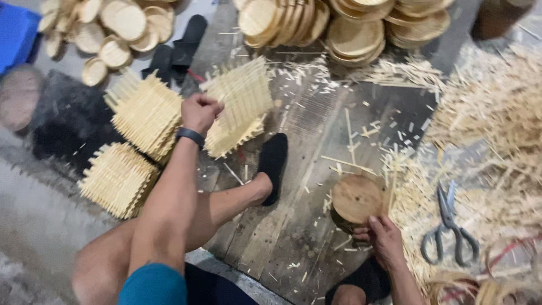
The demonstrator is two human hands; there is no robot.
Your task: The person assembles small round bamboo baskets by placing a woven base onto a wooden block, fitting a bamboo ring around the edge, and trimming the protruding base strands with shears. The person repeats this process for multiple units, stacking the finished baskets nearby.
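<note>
On the plank floor (293,237), the left hand (200,112) is clenched around the edge of one square woven bamboo mat (240,104), held tilted. The right hand (385,240) rests open-fingered against one round wooden block (355,199). Two more stacks of woven mats (141,147) lie just left of the left arm. One pair of scissors (450,229) sits in bamboo shavings (497,124), right of the right hand.
</note>
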